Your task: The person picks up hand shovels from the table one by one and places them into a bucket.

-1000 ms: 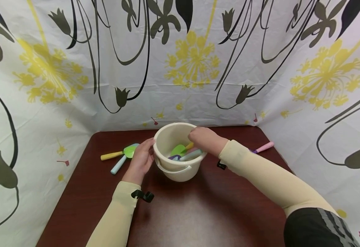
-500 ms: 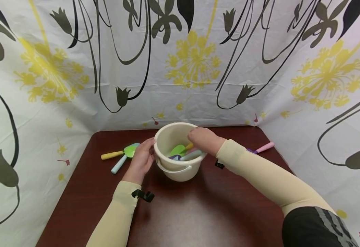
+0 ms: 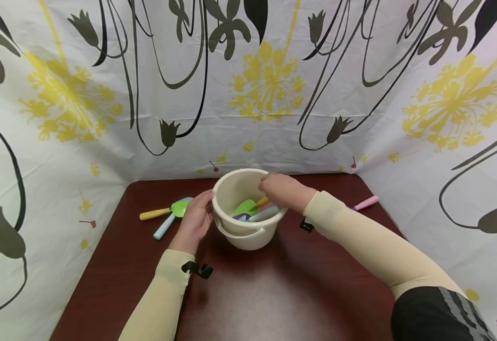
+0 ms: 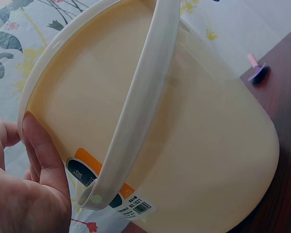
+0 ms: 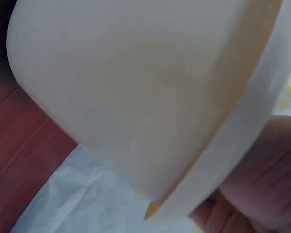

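A cream plastic bucket (image 3: 249, 241) stands on the table, its handle hanging down at the front. My left hand (image 3: 196, 218) grips the left side of its rim, thumb and fingers on either side of the wall. My right hand (image 3: 283, 189) reaches over the opposite rim, fingers bent down inside. Just below them lies the yellow handle of a green toy shovel (image 3: 245, 207); I cannot tell whether the fingers hold it. Beside it in the bucket are a light blue handle (image 3: 264, 214), something pink and a purple piece. In the right wrist view the bucket wall hides the fingertips.
On the dark red table (image 3: 274, 293), left of the bucket, a green shovel with a yellow handle (image 3: 155, 214) crosses a light blue-handled one (image 3: 164, 227). A pink-handled purple tool (image 3: 365, 203) lies at the right, partly behind my sleeve. Patterned cloth (image 3: 248, 94) surrounds the table.
My right hand has shifted slightly at the rim, and a little more of the yellow handle shows beneath it. The left hand and bucket have stayed in place.
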`<state>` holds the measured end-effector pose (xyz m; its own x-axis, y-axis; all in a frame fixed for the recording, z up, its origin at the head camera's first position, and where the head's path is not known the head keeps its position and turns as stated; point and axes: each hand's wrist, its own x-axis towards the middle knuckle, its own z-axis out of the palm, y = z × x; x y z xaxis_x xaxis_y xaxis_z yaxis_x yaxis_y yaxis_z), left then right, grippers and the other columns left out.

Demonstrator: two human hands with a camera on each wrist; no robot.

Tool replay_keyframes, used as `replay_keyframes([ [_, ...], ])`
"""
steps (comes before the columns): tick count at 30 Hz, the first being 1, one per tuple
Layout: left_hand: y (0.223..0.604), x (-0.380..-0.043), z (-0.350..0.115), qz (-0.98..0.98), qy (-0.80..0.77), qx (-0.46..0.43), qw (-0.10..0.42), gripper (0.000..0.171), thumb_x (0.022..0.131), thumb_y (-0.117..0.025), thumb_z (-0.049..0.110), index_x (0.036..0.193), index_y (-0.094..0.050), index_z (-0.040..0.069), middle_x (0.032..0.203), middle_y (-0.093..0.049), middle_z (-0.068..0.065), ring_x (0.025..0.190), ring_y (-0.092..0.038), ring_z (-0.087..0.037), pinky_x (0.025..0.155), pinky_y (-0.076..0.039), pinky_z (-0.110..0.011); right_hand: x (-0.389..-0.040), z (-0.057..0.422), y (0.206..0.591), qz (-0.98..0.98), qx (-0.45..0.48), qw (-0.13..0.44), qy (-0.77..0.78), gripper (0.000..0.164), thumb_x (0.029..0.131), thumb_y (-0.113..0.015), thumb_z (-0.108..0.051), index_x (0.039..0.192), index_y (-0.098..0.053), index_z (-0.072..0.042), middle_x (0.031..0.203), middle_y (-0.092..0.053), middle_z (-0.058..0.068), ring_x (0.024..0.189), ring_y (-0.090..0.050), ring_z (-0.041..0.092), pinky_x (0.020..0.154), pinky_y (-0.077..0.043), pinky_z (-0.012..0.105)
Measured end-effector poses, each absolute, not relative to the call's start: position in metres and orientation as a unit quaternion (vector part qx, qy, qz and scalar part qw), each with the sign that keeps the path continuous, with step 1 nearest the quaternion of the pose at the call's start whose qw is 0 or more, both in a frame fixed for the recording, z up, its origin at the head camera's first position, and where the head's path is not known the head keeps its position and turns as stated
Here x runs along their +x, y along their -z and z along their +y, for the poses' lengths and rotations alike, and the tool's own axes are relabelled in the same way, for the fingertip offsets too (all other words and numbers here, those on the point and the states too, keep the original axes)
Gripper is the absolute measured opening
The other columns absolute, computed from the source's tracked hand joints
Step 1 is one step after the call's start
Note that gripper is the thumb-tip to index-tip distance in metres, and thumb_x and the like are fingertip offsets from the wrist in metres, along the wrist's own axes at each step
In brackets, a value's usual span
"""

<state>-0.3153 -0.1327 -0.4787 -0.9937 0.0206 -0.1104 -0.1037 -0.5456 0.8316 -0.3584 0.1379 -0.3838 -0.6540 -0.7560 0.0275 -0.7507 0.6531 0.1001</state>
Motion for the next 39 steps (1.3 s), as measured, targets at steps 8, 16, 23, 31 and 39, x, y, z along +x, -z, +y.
replay_keyframes([
  [8, 0.48, -0.316, -0.132, 0.47, -0.881, -0.04, 0.032, 0.019, 0.113, -0.063, 0.013, 0.128, -0.072, 0.004, 0.114, -0.072, -0.007, 0.1, -0.066, -0.017, 0.077, -0.056, -0.023, -0.371, 0.175, 0.38, -0.91, 0.397, 0.088, -0.081, 0.019, 0.106, -0.068, 0.001, 0.121, -0.078, -0.001, 0.114, -0.071, 0.012, 0.107, -0.069, 0.031, 0.091, -0.061, 0.046],
  [16, 0.481, -0.317, -0.131, 0.467, -0.883, -0.044, 0.034, 0.017, 0.113, -0.063, 0.013, 0.125, -0.073, 0.006, 0.116, -0.072, -0.009, 0.101, -0.066, -0.018, 0.077, -0.056, -0.023, -0.376, 0.24, 0.386, -0.909, 0.358, 0.172, -0.124, 0.013, 0.104, -0.066, 0.007, 0.109, -0.077, 0.001, 0.108, -0.072, 0.017, 0.106, -0.069, 0.039, 0.094, -0.058, 0.055],
  [23, 0.482, -0.318, -0.131, 0.458, -0.887, -0.046, 0.031, 0.015, 0.113, -0.063, 0.012, 0.122, -0.074, 0.007, 0.115, -0.072, -0.01, 0.1, -0.067, -0.019, 0.076, -0.056, -0.023, -0.383, 0.316, 0.409, -0.945, 0.277, 0.133, -0.114, 0.016, 0.104, -0.064, 0.007, 0.114, -0.077, 0.006, 0.111, -0.073, 0.022, 0.108, -0.07, 0.046, 0.095, -0.057, 0.061],
  [31, 0.481, -0.317, -0.131, 0.473, -0.879, -0.037, 0.033, 0.028, 0.114, -0.062, 0.014, 0.138, -0.068, 0.001, 0.123, -0.07, -0.009, 0.108, -0.064, -0.021, 0.083, -0.057, -0.024, -0.396, 0.4, 0.445, -0.976, 0.181, 0.073, -0.09, 0.021, 0.101, -0.058, 0.009, 0.116, -0.071, 0.015, 0.111, -0.072, 0.033, 0.105, -0.069, 0.054, 0.093, -0.056, 0.065],
  [39, 0.482, -0.315, -0.131, 0.473, -0.879, -0.041, 0.032, 0.027, 0.114, -0.062, 0.015, 0.136, -0.07, 0.002, 0.123, -0.07, -0.01, 0.109, -0.064, -0.022, 0.083, -0.057, -0.025, -0.397, 0.444, 0.474, -0.989, 0.138, 0.048, -0.037, 0.016, 0.102, -0.056, 0.009, 0.114, -0.066, 0.013, 0.106, -0.067, 0.032, 0.104, -0.065, 0.053, 0.091, -0.054, 0.064],
])
